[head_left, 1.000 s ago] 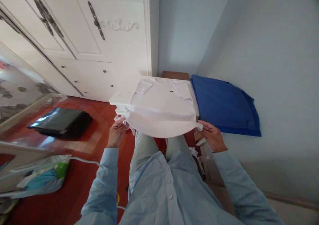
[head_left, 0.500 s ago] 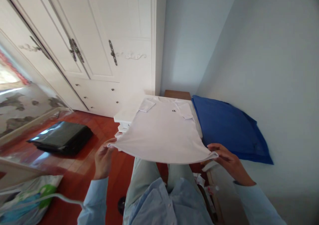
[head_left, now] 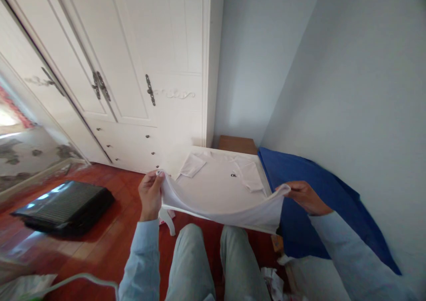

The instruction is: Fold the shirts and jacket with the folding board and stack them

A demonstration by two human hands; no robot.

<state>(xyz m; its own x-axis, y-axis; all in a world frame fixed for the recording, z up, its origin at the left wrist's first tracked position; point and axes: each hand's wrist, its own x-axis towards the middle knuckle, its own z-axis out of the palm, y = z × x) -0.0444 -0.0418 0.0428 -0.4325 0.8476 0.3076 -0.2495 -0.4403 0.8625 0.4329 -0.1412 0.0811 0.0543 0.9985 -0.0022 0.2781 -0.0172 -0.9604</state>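
Note:
A white T-shirt [head_left: 213,185] with small dark lettering on its chest lies over a white tabletop [head_left: 258,158], its collar end away from me. Both short sleeves are turned inward over the body. My left hand [head_left: 150,193] pinches the left hem corner, and my right hand [head_left: 304,196] pinches the right one. Between them the hem is lifted off the surface and sags in a curve toward the middle. Most of the tabletop is hidden under the shirt.
Blue sheeting [head_left: 299,212] hangs right of the table against the wall. A brown box [head_left: 237,144] stands behind it. A white wardrobe [head_left: 133,48] rises at the back left. A black, shiny package [head_left: 66,207] lies on the red floor. A pale cable [head_left: 83,276] crosses the lower left.
Both hands have raised the hem, and my left hand has come inward. The hem, flatter and stretched before, now hangs slack in a fold. My view has tilted upward slightly.

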